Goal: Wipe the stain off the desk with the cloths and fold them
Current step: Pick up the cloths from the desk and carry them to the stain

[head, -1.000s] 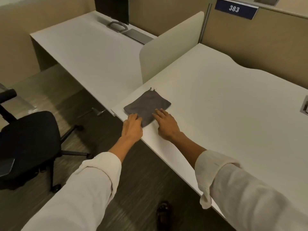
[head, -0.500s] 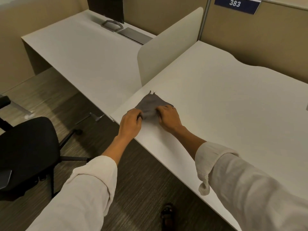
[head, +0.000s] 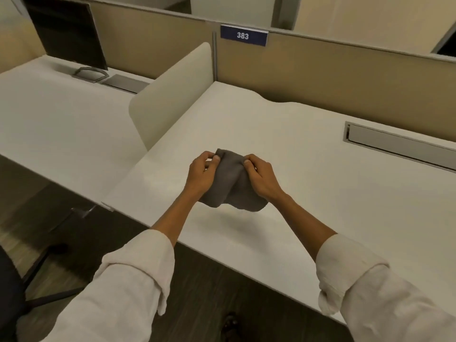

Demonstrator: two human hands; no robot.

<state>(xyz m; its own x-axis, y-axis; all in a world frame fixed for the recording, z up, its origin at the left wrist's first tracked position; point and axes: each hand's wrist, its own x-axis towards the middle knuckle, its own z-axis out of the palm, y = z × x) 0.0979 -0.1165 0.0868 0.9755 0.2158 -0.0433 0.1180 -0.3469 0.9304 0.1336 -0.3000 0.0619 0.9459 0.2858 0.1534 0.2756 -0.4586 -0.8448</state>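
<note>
A dark grey cloth (head: 230,183) hangs folded between my two hands, lifted just above the white desk (head: 308,174). My left hand (head: 203,172) pinches the cloth's upper left corner between thumb and fingers. On the other side, my right hand (head: 261,177) pinches the upper right corner. The lower part of the cloth sags in two rounded lobes and casts a shadow on the desk. I see no stain on the desk surface.
A cream divider panel (head: 172,95) separates this desk from the neighbouring desk (head: 56,124), which holds a monitor (head: 66,33). A cable tray slot (head: 394,141) lies at the right. A tan partition with a "383" sign (head: 243,35) stands behind. A black chair (head: 9,287) is at lower left.
The cloth lay flat near the desk's left edge with my hands on its near side. Both hands gathered it, then lifted it off the surface and toward the desk's middle.
</note>
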